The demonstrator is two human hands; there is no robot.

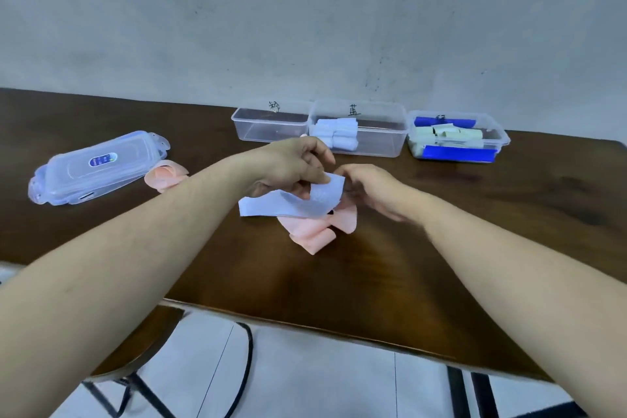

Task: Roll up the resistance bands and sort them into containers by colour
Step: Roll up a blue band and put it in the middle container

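My left hand [291, 164] and my right hand [373, 188] pinch one end of a pale blue band [291, 204] above the table's middle; its loose end trails to the left. Under it lies a heap of pink bands [315, 229]. Another pink band [164, 175] lies at the left. At the back stand three clear containers: the left one [271, 124] holds nothing, the middle one [358, 127] holds rolled pale blue bands, and the right one [458, 139] holds rolled pale green bands.
A clear lidded box [96, 168] with blue clips lies at the left on the dark wooden table [441, 265]. A grey wall rises right behind the containers. Below the table's near edge are a chair seat [149, 339] and a black cable.
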